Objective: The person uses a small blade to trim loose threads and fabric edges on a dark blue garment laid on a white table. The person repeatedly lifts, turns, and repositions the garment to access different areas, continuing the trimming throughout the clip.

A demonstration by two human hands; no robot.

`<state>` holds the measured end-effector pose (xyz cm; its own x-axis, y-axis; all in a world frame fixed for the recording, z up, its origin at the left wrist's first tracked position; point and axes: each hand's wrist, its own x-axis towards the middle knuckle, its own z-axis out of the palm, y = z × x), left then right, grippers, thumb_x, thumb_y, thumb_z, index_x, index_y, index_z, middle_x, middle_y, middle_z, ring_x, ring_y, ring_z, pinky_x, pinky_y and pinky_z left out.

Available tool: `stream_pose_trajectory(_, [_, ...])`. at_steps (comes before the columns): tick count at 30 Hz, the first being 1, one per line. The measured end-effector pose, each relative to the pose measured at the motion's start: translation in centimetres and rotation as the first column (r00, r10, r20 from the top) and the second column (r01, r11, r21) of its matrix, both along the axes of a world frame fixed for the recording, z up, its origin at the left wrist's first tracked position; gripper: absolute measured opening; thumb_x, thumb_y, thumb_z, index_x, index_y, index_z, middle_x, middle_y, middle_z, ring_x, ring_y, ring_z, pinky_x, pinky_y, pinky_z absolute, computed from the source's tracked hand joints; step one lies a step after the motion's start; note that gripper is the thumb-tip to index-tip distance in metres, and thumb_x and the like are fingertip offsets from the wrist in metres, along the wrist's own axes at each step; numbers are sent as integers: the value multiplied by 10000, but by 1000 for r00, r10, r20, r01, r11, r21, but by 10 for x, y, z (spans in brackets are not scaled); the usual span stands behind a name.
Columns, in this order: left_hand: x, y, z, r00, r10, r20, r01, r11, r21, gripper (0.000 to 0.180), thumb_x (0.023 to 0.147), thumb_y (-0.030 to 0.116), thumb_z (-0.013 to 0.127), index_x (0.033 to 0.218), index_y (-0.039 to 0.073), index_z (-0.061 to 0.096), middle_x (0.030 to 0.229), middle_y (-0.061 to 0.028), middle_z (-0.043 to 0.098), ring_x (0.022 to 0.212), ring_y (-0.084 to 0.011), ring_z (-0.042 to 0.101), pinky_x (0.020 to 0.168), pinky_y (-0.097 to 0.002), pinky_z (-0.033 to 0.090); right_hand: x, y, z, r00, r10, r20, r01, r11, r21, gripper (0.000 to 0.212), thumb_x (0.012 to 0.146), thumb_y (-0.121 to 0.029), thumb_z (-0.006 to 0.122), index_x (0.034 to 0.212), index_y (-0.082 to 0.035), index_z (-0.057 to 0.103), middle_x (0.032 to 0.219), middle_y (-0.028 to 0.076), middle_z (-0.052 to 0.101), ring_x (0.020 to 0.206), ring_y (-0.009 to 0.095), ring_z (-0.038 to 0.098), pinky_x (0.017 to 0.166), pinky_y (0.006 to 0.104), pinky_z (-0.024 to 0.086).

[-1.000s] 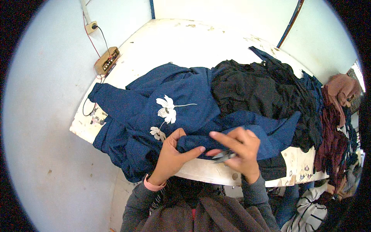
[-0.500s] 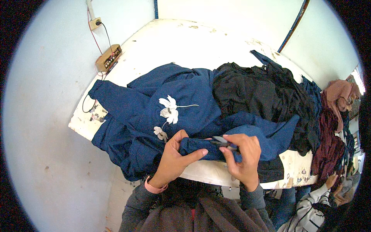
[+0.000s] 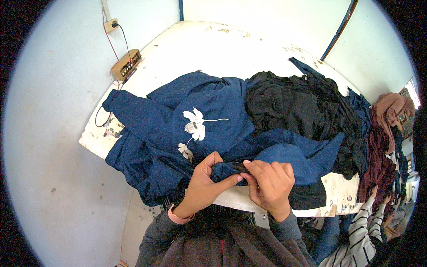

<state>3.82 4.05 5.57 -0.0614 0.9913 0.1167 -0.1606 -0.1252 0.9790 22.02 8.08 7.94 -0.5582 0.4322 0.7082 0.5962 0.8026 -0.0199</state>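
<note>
Right hand (image 3: 275, 183) has shifted slightly toward the left hand (image 3: 202, 183). Left grip clasps the navy garment (image 3: 224, 104) on the desk (image 3: 187, 49); right grip curled, closure and contents unclear. A taut fold should aid control.

I can see the dark-blue cloth garment with the white flower print (image 3: 227, 138) sprawling loose and rumpled over the bright white tabletop (image 3: 222, 49), flowers facing up, one side spilling past the tabletop's near left edge and a narrow fold bunched up along its front.
</note>
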Motion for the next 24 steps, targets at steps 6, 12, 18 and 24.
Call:
stream_pose_trajectory(6, [1, -1, 4, 1000, -13, 3, 13, 999, -30, 366, 812, 72, 849, 805, 131, 488, 766, 78, 548, 698, -21, 464, 610, -200, 356, 0, 1, -5, 1000, 1, -16, 0, 1000, 29, 371, 750, -150, 731, 1118, -108, 712, 928, -3, 700, 644, 156, 538, 606, 332, 359])
stream_pose_trajectory(12, [-3, -1, -1, 998, -65, 19, 65, 997, -51, 264, 827, 79, 826, 881, 83, 567, 804, 77, 532, 763, -17, 466, 677, -195, 367, 3, 4, -9, 1000, 17, -9, -16, 999, 37, 348, 768, -155, 743, 1111, -105, 710, 903, 0, 687, 649, 162, 543, 608, 342, 356])
stream_pose_trajectory(18, [-17, 3, -5, 976, -48, -214, 54, 998, 23, 257, 817, 88, 831, 866, 73, 579, 892, -4, 700, 820, -20, 518, 708, -213, 418, 4, 10, -4, 983, -22, -184, -47, 930, -363, 321, 649, -94, 721, 968, -126, 703, 745, 36, 575, 651, 234, 551, 628, 372, 367])
stream_pose_trajectory(24, [-44, 8, 1, 953, 70, -294, -30, 990, 136, 357, 714, 79, 897, 850, 78, 568, 996, -78, 743, 848, -83, 601, 765, -290, 489, 27, 19, -3, 973, -136, -188, 71, 946, -315, 294, 606, -35, 621, 878, -120, 693, 729, 45, 553, 650, 246, 529, 632, 371, 361])
